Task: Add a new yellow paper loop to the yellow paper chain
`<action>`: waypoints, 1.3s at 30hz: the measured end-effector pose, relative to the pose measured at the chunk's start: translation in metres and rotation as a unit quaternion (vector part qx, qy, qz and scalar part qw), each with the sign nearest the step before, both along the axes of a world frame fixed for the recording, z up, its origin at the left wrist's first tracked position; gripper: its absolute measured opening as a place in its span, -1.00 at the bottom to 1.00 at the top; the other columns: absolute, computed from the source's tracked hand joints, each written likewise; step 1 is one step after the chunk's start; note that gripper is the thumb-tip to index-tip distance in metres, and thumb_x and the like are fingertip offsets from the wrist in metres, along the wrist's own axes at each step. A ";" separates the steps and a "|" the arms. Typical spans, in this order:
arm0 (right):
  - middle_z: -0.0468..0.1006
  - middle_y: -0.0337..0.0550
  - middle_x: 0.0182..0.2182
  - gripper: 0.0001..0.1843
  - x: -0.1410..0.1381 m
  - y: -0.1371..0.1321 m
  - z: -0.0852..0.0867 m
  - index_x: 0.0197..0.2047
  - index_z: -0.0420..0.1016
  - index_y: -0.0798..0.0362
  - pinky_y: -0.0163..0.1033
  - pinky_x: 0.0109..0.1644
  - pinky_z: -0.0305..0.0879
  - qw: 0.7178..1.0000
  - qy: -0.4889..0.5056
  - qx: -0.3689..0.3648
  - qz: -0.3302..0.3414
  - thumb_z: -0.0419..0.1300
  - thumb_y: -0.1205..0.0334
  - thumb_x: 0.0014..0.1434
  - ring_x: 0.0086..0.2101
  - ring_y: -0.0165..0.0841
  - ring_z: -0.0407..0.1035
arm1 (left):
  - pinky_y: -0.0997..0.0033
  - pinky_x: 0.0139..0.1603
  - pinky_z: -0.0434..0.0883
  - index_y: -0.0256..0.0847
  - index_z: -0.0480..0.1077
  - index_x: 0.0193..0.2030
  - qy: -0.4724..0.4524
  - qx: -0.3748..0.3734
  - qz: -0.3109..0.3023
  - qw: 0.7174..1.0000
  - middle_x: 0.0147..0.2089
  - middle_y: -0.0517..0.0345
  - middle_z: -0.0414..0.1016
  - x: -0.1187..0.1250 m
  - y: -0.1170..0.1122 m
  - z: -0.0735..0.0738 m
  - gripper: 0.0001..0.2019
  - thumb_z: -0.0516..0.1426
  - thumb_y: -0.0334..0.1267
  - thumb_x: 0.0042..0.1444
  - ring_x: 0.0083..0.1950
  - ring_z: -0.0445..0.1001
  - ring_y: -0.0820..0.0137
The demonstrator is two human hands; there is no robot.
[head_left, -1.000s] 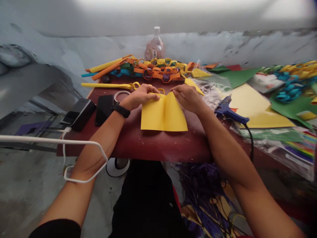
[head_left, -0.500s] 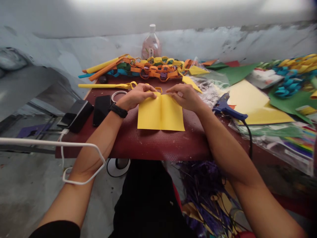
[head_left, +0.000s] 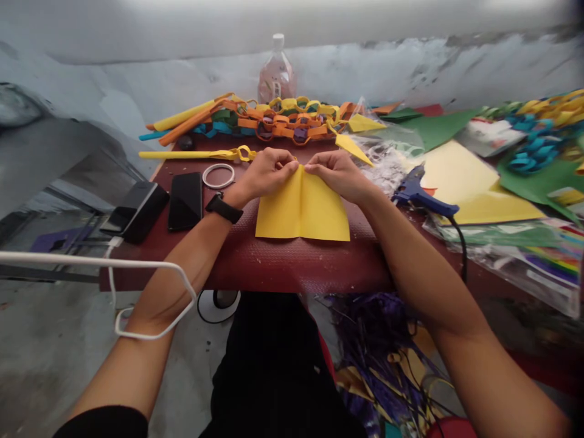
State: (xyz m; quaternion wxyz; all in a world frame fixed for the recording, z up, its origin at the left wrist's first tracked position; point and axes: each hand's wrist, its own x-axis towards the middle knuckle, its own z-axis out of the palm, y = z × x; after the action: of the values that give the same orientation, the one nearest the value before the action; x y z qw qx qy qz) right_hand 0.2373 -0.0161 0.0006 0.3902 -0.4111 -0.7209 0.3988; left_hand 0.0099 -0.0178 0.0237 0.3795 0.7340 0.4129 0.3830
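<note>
A yellow sheet of paper point(head_left: 301, 210) with a crease down its middle is over the dark red tabletop point(head_left: 292, 271). My left hand point(head_left: 270, 171) pinches its far edge just left of the crease. On the other side of the crease my right hand point(head_left: 336, 173) pinches the same edge, the fingertips of both hands close together. Behind my left hand lies a yellow paper stick point(head_left: 182, 155) with a looped paper strip at its end. Beyond my right hand is a yellow pointed paper piece point(head_left: 353, 148).
Orange and yellow paper chains point(head_left: 283, 125) lie at the back before a plastic bottle point(head_left: 277, 76). On the right are a blue glue gun point(head_left: 422, 193) and coloured sheets point(head_left: 469, 182). A black phone point(head_left: 185, 202), tape roll point(head_left: 218, 176) and white cable point(head_left: 114, 261) are left.
My hands have come closer together at the crease along the far edge. The paper's near edge has bowed, and its sides now flare outward. The view has shifted slightly.
</note>
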 end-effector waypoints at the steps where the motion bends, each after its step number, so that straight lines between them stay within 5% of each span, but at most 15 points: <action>1: 0.48 -0.18 -0.45 -0.54 -0.002 0.000 -0.001 -0.35 0.56 -0.08 -0.16 -0.40 0.29 1.000 0.003 0.001 -0.005 0.43 -0.29 0.22 -0.45 -0.30 0.29 | 0.39 -0.05 0.41 -0.26 0.55 -0.32 -0.009 -0.005 -0.001 1.000 -0.34 0.13 0.49 0.002 -0.003 0.001 -0.89 0.32 -0.39 0.25 -0.18 0.45 0.34; 11: 0.45 -0.14 -0.43 -0.64 -0.009 -0.001 0.001 -0.35 0.57 -0.08 -0.10 -0.26 0.37 0.994 -0.061 0.090 -0.020 0.44 -0.17 0.25 -0.32 -0.21 0.36 | 0.40 -0.13 0.44 -0.22 0.50 -0.37 0.010 -0.001 0.000 1.000 -0.38 0.15 0.43 0.005 0.002 -0.006 -0.87 0.30 -0.35 0.21 -0.22 0.39 0.37; 17: 0.39 -0.18 -0.46 -0.60 -0.011 0.001 0.003 -0.42 0.51 -0.04 -0.14 -0.26 0.25 0.990 -0.082 0.114 -0.018 0.37 -0.10 0.33 -0.36 -0.28 0.26 | 0.38 -0.16 0.33 -0.23 0.50 -0.40 0.053 0.057 -0.004 0.997 -0.41 0.16 0.39 0.011 0.007 -0.012 -0.81 0.23 -0.38 0.28 -0.30 0.31 0.39; 24: 0.29 -0.23 -0.51 -0.61 -0.013 0.001 0.004 -0.44 0.42 -0.02 -0.16 -0.29 0.16 0.985 -0.082 0.151 -0.001 0.27 -0.02 0.38 -0.39 -0.32 0.16 | 0.40 -0.21 0.34 -0.24 0.45 -0.45 -0.001 0.087 -0.007 0.996 -0.45 0.20 0.37 0.009 0.010 -0.015 -0.76 0.25 -0.40 0.28 -0.33 0.31 0.42; 28: 0.37 -0.21 -0.48 -0.64 -0.018 -0.001 0.001 -0.41 0.41 -0.02 -0.16 -0.28 0.18 0.980 -0.049 0.190 -0.029 0.25 0.00 0.38 -0.40 -0.33 0.18 | 0.44 -0.29 0.37 -0.22 0.43 -0.42 -0.085 0.024 -0.015 0.996 -0.42 0.18 0.41 0.012 0.006 -0.020 -0.72 0.25 -0.28 0.36 -0.39 0.33 0.46; 34: 0.39 -0.22 -0.48 -0.56 -0.025 -0.006 -0.002 -0.39 0.44 -0.01 -0.18 -0.30 0.19 0.971 -0.008 0.227 -0.073 0.24 -0.15 0.39 -0.42 -0.35 0.18 | 0.47 -0.35 0.44 -0.20 0.43 -0.36 -0.163 -0.083 -0.023 0.983 -0.40 0.15 0.46 0.018 -0.003 -0.020 -0.68 0.27 -0.10 0.40 -0.42 0.41 0.46; 39: 0.39 -0.21 -0.49 -0.40 -0.012 0.000 0.001 -0.38 0.48 -0.01 -0.21 -0.40 0.10 0.983 0.002 0.177 -0.045 0.32 -0.39 0.33 -0.45 -0.38 0.14 | 0.50 -0.35 0.38 -0.24 0.47 -0.37 -0.126 -0.050 -0.021 0.991 -0.38 0.14 0.48 0.004 -0.001 -0.009 -0.66 0.33 -0.09 0.37 -0.40 0.39 0.49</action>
State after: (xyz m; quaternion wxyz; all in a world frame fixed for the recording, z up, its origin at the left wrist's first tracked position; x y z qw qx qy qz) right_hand 0.2254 -0.0164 0.0013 0.4758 -0.3671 -0.7599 0.2476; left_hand 0.0141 -0.0186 0.0146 0.4729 0.6687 0.3648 0.4429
